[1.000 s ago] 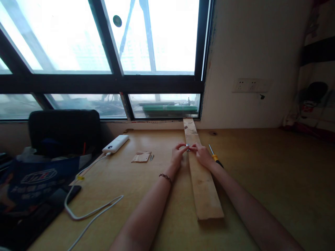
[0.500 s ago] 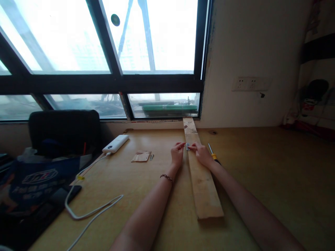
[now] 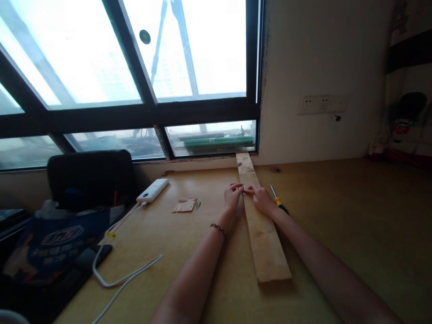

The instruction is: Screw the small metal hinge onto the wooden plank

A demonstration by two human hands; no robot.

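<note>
A long wooden board [image 3: 266,234] lies lengthwise on the table, its far end near the window. At its left edge sits a small silvery metal plate [image 3: 243,189], partly covered by fingers. My right hand [image 3: 261,199] rests on the board, fingers bent, and its fingertips hold the plate against the wood. From the left, my left hand [image 3: 232,196] reaches the plate with its fingers pinched together; anything between them is too small to make out. A screwdriver [image 3: 278,200] with a yellow and black handle lies right of the board, beside my right hand.
Left of my hands lie a torn piece of cardboard [image 3: 185,205] and a few small screws [image 3: 198,205]. A white power bank [image 3: 153,190] with a white cable [image 3: 118,284] is farther left. Beyond the table's left edge stand a black chair [image 3: 91,173] and a blue bag [image 3: 64,238].
My left hand has moved slightly right, and its fingertips now meet the metal plate, covering more of it. My right hand keeps its place on the board. The camera view has tilted slightly.
</note>
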